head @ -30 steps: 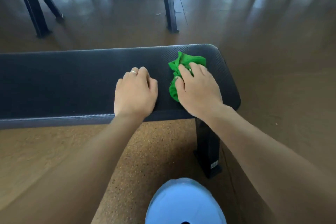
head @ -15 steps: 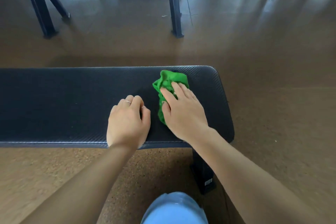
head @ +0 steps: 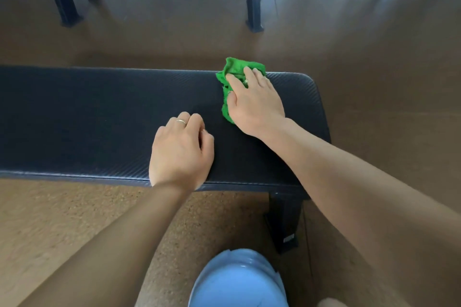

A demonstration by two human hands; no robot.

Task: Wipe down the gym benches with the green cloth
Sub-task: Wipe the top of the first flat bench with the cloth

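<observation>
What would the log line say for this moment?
right hand: presses green cloth at bench far edge | left hand: rests on bench

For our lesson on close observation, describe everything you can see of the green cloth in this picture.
The cloth is bright green, of soft, slightly fuzzy-looking fabric, bunched and creased rather than spread flat. It lies on the black bench near its right end, at the far edge, where its top pokes slightly past the pad. The right hand lies on it with fingers extended, covering its right part; green shows beyond the fingertips and along the thumb side. The left hand rests on the bench apart from it.
</observation>
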